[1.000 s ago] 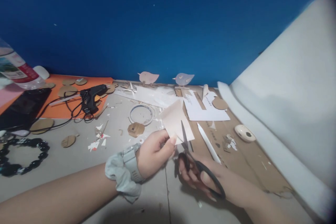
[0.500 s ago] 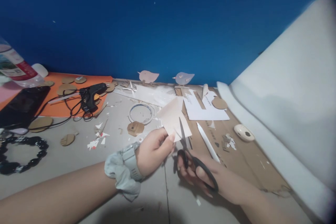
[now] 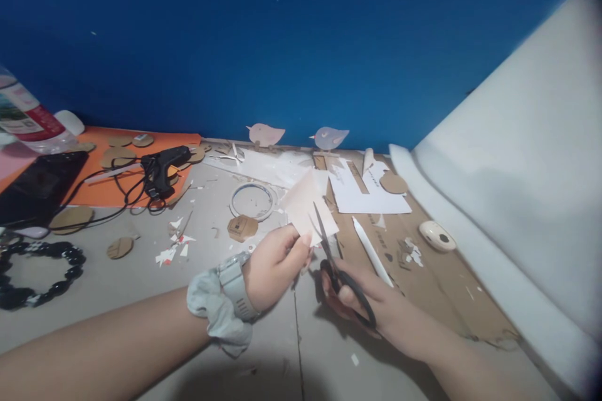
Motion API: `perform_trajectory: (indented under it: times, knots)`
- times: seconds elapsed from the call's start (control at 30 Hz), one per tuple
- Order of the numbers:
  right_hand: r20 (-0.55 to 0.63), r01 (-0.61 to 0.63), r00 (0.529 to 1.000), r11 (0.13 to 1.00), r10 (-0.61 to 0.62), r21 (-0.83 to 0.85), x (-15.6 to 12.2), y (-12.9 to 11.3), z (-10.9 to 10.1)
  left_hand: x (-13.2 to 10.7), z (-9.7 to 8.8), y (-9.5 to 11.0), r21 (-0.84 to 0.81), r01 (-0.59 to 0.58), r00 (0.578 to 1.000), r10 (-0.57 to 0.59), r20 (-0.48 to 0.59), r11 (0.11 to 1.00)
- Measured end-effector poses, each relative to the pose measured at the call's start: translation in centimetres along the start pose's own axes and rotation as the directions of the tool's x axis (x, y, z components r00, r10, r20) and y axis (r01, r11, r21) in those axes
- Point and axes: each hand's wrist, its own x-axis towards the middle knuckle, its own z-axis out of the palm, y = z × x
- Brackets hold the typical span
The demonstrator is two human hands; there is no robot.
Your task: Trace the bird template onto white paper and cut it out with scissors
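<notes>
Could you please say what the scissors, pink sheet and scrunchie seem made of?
Scissors: dark blades, likely metal, thin and tapered; black handles, probably plastic, smoothly looped. Pink sheet: matte paper or thin card, flat and straight-edged. Scrunchie: likely matte fabric, gathered in folds.

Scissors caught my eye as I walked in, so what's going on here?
A person's left hand pinches a pale paper by its near end; the right hand holds scissors, a blade over the paper. A pink bird cutout and a bluish one stand by the blue wall; scraps lie about.
</notes>
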Motion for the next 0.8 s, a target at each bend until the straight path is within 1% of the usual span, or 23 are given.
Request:
perform_trajectory:
  times: [0.17, 0.3, 0.5, 0.6, 0.7, 0.8]
  knots:
    - [-0.035, 0.027, 0.999, 0.999, -0.028, -0.042, 0.13, 0.24, -0.09, -0.10, 0.05, 0.34, 0.009, 0.020, 1.000, -0.020, -0.013, 1.000]
    - [-0.043, 0.007, 0.999, 0.997, -0.010, -0.071, 0.14, 0.35, -0.16, -0.10, 0.04, 0.38, 0.009, 0.022, 1.000, -0.022, -0.020, 1.000]
    - [-0.078, -0.010, 0.997, 0.995, 0.002, -0.101, 0.27, -0.15, -0.07, -0.14, 0.00, 0.25, 0.035, 0.024, 0.999, -0.023, -0.045, 0.999]
    - [-0.094, -0.015, 0.996, 0.994, 0.005, -0.110, 0.31, -0.25, 0.01, -0.11, 0.04, 0.19, 0.022, 0.024, 0.995, -0.021, -0.098, 0.999]
    - [-0.078, -0.019, 0.997, 0.993, 0.009, -0.121, 0.30, -0.21, 0.08, 0.00, 0.08, 0.02, 0.007, 0.018, 0.987, -0.017, -0.162, 1.000]
    - [-0.065, -0.016, 0.998, 0.992, 0.008, -0.127, 0.28, -0.14, 0.10, 0.09, 0.10, -0.11, 0.005, 0.022, 0.991, -0.021, -0.134, 1.000]
